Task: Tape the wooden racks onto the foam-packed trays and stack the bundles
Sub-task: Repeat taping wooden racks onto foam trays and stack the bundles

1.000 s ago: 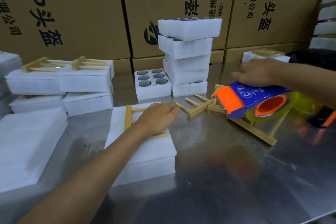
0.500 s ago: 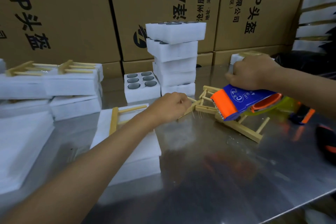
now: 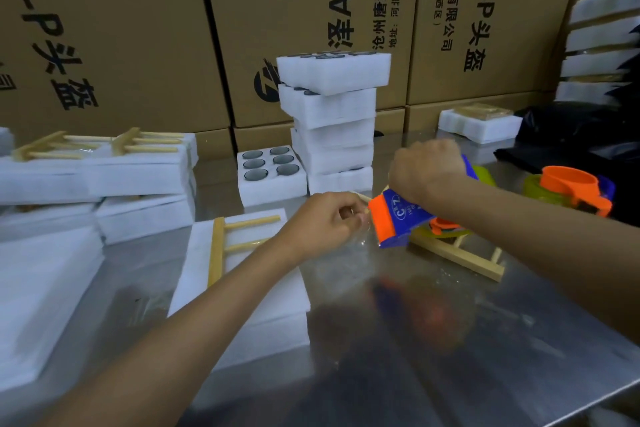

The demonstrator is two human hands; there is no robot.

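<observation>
While hands [image 3: 374, 204] meet, wooden rack [image 3: 239, 239] lies left.

**Two bare forearms, no sleeves or accessories**

Both forearms are showing bare from the frame edge to the wrist. The left hand [image 3: 327, 218] and right hand [image 3: 427, 168] are wearing no gloves. No rings, watch or bracelets are showing. Fingernails are looking short on the left hand.

Cardboard cartons [image 3: 311, 10] at 12 o'clock carry rotated black print: "AH4" and a round "Z" logo on the centre carton, "0-P头盔" at 10 o'clock, "科技有限公司" and "头盔" at 1 o'clock. The blue tape dispenser [image 3: 398, 215] is marked "CZ".
</observation>
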